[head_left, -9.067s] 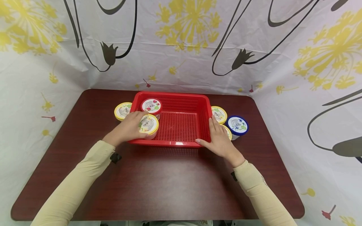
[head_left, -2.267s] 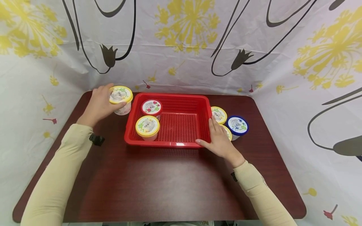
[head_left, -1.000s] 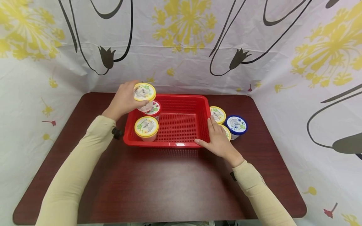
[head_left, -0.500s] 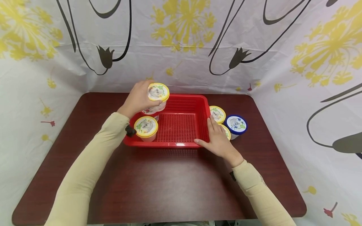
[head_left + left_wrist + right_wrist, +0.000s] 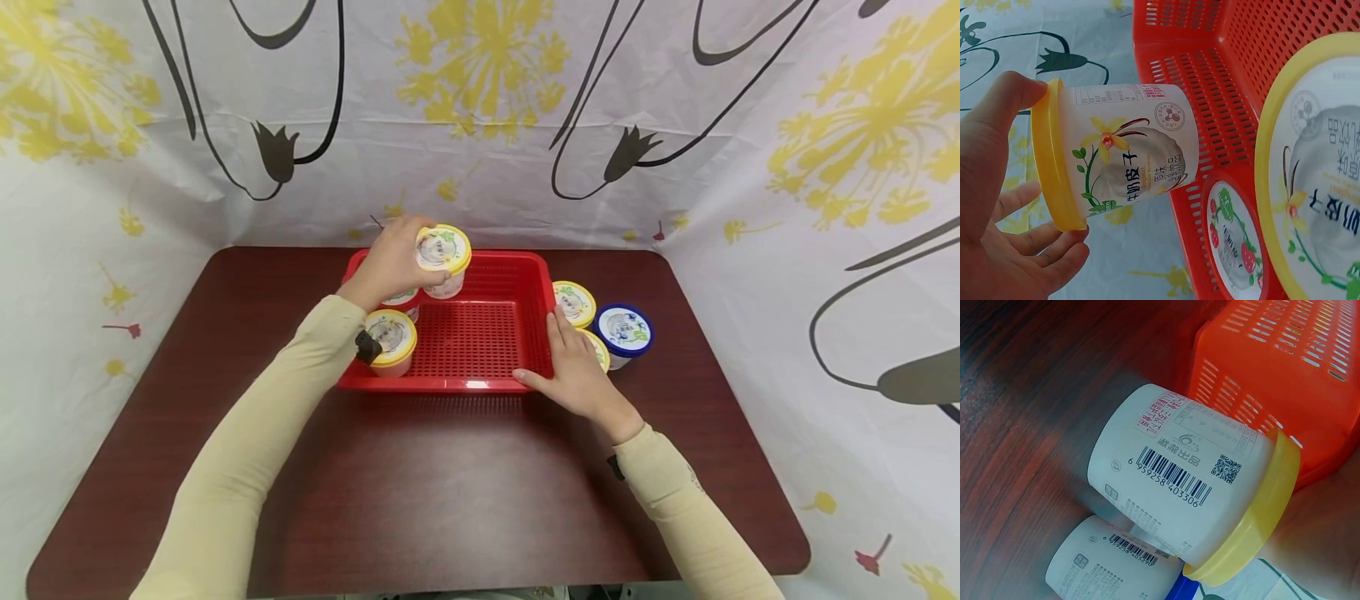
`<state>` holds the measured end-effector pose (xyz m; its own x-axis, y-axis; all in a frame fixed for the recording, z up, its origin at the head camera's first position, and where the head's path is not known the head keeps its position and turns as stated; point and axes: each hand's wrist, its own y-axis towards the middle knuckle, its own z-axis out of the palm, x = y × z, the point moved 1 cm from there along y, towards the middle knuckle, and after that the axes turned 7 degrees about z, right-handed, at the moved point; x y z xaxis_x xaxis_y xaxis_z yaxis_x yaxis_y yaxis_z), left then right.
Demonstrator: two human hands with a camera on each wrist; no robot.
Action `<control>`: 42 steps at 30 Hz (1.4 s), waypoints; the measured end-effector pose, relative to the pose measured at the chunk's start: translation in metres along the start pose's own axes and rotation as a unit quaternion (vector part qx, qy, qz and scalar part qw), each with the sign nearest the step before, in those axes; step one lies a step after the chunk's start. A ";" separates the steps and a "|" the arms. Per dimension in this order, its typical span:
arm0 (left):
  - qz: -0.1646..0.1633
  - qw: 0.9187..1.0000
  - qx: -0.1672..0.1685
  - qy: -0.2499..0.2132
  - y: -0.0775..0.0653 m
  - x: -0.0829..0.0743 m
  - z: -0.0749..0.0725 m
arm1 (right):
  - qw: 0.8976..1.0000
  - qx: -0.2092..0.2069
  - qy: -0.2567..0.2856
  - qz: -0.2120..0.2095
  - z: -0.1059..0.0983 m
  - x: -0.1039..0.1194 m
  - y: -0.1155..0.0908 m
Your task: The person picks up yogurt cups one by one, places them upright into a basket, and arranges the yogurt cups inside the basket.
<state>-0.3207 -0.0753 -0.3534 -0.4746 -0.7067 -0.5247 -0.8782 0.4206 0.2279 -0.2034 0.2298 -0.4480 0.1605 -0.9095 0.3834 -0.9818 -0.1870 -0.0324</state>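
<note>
My left hand (image 5: pixel 386 265) grips a white tub with a yellow lid (image 5: pixel 444 248) by its lid, holding it upright above the back of the red basket (image 5: pixel 465 384). In the left wrist view, thumb and fingers wrap the yellow rim, and a vanilla flower is printed on the tub's side (image 5: pixel 1129 150). Inside the basket at the left stand a red-lidded tub (image 5: pixel 403 302), partly hidden by the left hand, and another yellow-lidded tub (image 5: pixel 393 340). My right hand (image 5: pixel 576 375) rests on the basket's front right corner, fingers straight along the right rim, thumb over the front rim.
Right of the basket stand two yellow-lidded tubs, one behind (image 5: pixel 574 302) and one partly covered by the right hand (image 5: pixel 600 350), plus a blue-lidded tub (image 5: pixel 624 330). The dark wooden table (image 5: pixel 450 492) is enclosed by patterned white cloth (image 5: pixel 480 192).
My left hand let go of the front yellow-lidded tub in the basket, took the one left of the basket, and carried it rightward over the basket. The right hand stays put.
</note>
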 end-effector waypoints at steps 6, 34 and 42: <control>-0.008 1.000 0.013 -0.005 0.004 0.002 0.008 | 1.000 0.004 -0.002 0.001 0.000 0.000 0.000; -0.016 0.992 0.120 0.021 0.011 0.014 0.044 | 1.000 0.005 0.002 0.004 0.002 -0.002 -0.001; -0.010 0.991 0.134 0.022 0.013 0.015 0.047 | 1.000 0.002 0.002 0.004 0.002 -0.003 0.000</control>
<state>-0.3364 -0.0537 -0.3968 -0.4654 -0.7380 -0.4886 -0.8423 0.5389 -0.0118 -0.2035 0.2316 -0.4511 0.1525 -0.9098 0.3859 -0.9827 -0.1811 -0.0387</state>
